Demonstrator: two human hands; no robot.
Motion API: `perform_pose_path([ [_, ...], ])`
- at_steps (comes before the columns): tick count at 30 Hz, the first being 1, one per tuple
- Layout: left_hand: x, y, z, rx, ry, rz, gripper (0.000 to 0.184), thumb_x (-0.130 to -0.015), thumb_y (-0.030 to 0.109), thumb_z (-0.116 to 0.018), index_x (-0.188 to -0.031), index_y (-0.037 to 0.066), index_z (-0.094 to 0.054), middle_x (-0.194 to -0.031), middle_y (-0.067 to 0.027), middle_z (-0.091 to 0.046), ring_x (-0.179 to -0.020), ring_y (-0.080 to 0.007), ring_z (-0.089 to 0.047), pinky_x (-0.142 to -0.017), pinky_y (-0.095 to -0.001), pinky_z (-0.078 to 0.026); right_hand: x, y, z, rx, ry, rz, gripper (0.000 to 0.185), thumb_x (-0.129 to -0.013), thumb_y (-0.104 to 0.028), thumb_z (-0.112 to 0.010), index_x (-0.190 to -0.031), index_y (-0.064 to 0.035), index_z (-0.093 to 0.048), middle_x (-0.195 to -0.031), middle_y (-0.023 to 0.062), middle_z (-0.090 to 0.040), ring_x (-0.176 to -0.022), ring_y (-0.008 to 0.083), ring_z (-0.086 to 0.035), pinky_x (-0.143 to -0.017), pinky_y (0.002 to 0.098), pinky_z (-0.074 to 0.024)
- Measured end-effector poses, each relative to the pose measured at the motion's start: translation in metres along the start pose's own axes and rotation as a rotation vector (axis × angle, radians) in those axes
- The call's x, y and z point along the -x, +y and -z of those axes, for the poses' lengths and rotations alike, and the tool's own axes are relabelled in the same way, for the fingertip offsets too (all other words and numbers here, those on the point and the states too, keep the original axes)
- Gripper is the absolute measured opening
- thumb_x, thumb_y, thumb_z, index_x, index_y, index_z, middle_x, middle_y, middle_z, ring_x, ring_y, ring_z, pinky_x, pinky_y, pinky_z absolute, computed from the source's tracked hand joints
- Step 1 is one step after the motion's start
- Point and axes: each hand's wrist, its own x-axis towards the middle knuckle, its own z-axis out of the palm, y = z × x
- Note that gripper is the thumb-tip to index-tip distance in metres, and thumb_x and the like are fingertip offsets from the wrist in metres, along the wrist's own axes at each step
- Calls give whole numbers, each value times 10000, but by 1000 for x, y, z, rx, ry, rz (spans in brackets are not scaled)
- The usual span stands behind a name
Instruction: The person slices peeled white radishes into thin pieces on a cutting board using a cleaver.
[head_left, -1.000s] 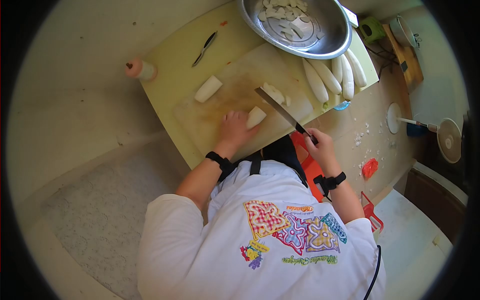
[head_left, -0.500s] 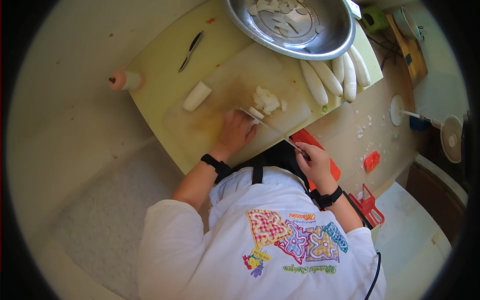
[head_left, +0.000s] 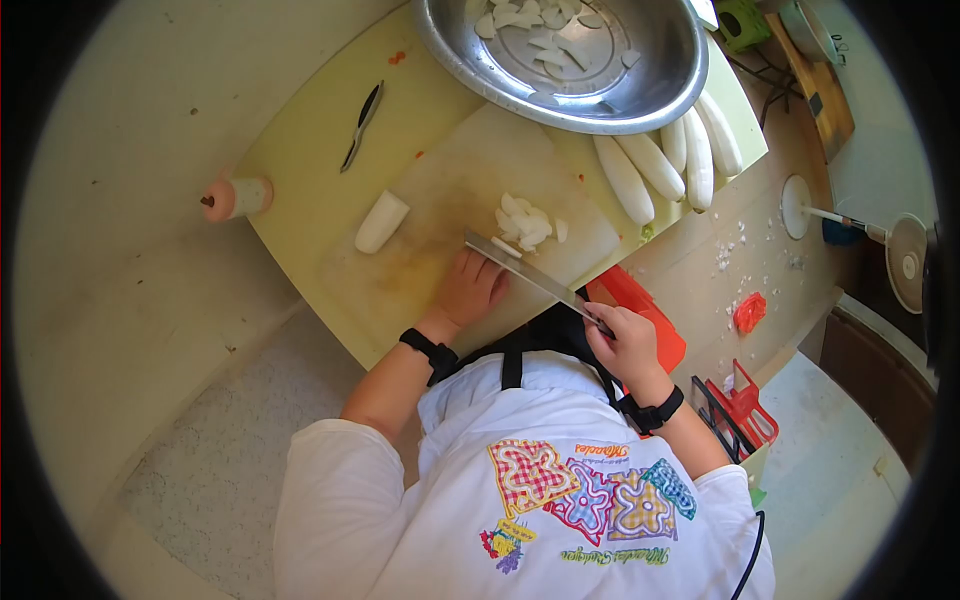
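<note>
My right hand [head_left: 625, 342] grips the dark handle of a kitchen knife [head_left: 530, 274], whose long blade slants up to the left across the cutting board [head_left: 560, 165]. My left hand [head_left: 464, 292] is on the board with its fingers curled against the blade's near side; the white radish piece under them is mostly hidden. Just past the blade lies a fresh white slice [head_left: 506, 247], beside a small heap of radish slices [head_left: 526, 221]. A thick cut length of white radish [head_left: 381, 222] rests on the board's left part.
A large metal basin [head_left: 560, 122] with white slices stands at the back. Several long peeled white radishes [head_left: 625, 180] lie right of it. A peeler [head_left: 362, 126] and a pink-capped bottle [head_left: 238, 198] are at the left. Red plastic things [head_left: 640, 310] sit below the table's right edge.
The knife blade has tilted and shows more of its side, still against the left fingers. Both hands stay in nearly the same place; the whole view has shifted slightly.
</note>
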Motion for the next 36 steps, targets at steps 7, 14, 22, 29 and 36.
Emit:
perform_pose_path([
  [7, 0, -1, 1, 34, -17, 7, 442, -787, 117, -742, -1197, 14, -608, -1150, -174, -603, -1080, -390, -566, -958, -472, -485, -1, -3, -1, -4, 0, -3, 232, -810, -115, -739, -1041, -104, -730, -700, 69, -636, -582, 238, -630, -539, 339, -507],
  [14, -4, 1, 2, 49, -6, 17, 418, -780, 98, -741, -1169, 25, -605, -1147, -170, -588, -1080, -384, -559, -955, -461, -486, -1, -2, -1, -26, -24, -16, 220, -820, -109, -737, -1039, -86, -725, -713, 84, -647, -585, 245, -635, -544, 344, -511],
  [22, -1, -2, -1, 111, 22, 29, 389, -775, 86, -737, -1142, 44, -612, -1141, -147, -584, -1077, -367, -564, -946, -447, -489, -10, -5, 6, -63, -49, -8, 194, -839, -91, -720, -1032, -72, -723, -721, 106, -652, -605, 271, -646, -559, 364, -522],
  [29, -4, 1, -1, 119, 66, 41, 401, -765, 68, -737, -1147, 55, -618, -1141, -140, -588, -1083, -357, -570, -946, -438, -494, -14, -4, 5, -15, -90, 15, 178, -849, -107, -713, -1024, -75, -703, -703, 109, -636, -616, 277, -640, -559, 383, -512],
  [36, -4, 1, 2, 158, 53, 38, 387, -765, 59, -727, -1136, 47, -617, -1127, -145, -593, -1084, -360, -568, -942, -444, -494, -11, -6, 9, 45, -98, 44, 166, -866, -112, -705, -1028, -80, -690, -694, 109, -623, -608, 290, -629, -557, 398, -503],
])
